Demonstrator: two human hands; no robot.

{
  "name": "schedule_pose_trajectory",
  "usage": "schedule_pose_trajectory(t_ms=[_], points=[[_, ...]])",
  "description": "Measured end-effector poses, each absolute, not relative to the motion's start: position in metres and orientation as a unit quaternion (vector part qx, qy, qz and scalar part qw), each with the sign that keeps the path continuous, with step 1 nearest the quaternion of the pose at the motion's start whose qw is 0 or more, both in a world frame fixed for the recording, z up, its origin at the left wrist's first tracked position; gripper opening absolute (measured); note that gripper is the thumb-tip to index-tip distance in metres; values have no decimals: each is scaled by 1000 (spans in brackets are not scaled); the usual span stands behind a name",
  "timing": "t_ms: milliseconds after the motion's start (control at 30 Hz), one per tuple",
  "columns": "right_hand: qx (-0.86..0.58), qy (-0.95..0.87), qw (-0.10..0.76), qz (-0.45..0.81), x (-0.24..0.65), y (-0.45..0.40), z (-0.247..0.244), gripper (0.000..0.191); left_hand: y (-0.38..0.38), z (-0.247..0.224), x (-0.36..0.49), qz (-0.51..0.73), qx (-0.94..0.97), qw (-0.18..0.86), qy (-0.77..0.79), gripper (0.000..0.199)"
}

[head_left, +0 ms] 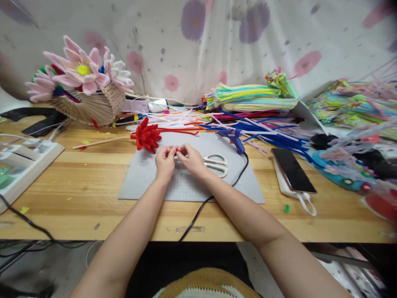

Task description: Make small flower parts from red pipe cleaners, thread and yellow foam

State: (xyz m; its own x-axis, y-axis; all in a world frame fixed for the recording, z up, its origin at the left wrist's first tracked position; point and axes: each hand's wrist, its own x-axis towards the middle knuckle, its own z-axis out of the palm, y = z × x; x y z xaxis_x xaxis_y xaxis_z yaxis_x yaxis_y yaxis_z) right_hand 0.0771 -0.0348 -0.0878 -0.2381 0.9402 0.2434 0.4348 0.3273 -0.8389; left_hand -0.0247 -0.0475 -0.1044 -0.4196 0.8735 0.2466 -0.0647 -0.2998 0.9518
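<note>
My left hand and my right hand meet over the grey cutting mat, fingertips pinched close together. Between them shows a bit of red, a short piece of red pipe cleaner, mostly hidden by the fingers. Just beyond my left hand lies a red pipe-cleaner flower with a pale stick stem. White-handled scissors rest on the mat beside my right hand, their blades hidden behind it. A blue glue gun lies at the mat's far right corner.
Loose pipe cleaners and bundles lie along the back. A fan-shaped stick basket with pink flowers stands back left. A power strip sits at left, a phone at right. The glue gun's black cord crosses under my right forearm.
</note>
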Motion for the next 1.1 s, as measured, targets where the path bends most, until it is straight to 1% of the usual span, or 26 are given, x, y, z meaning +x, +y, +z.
schedule_pose_trajectory(t_ms=[100,233,333,500,633,733,800,867,1000,1100], points=[[-445,-688,413,398,79,-31,-91,14,-46,-104,-26,699,399,400,439,14],[-416,-626,434,497,83,-27,-94,23,-46,-104,-28,677,379,445,448,16],[-414,-611,425,524,86,-24,-94,23,-46,-103,-30,657,385,451,466,17],[-432,-606,407,530,89,-20,-91,14,-45,-101,-37,589,466,460,473,18],[-414,-622,387,540,94,-19,-91,13,-45,-100,-42,549,531,428,483,15],[-366,-622,362,590,97,-19,-90,16,-45,-99,-43,573,540,370,493,14],[-343,-607,360,620,99,-20,-89,22,-45,-99,-43,596,535,337,495,14],[-335,-591,365,637,99,-20,-88,28,-46,-98,-42,610,525,326,496,13],[-365,-584,376,619,96,-20,-89,32,-48,-99,-38,612,530,322,491,14],[-394,-580,409,585,92,-20,-92,33,-49,-100,-35,619,526,309,495,13]])
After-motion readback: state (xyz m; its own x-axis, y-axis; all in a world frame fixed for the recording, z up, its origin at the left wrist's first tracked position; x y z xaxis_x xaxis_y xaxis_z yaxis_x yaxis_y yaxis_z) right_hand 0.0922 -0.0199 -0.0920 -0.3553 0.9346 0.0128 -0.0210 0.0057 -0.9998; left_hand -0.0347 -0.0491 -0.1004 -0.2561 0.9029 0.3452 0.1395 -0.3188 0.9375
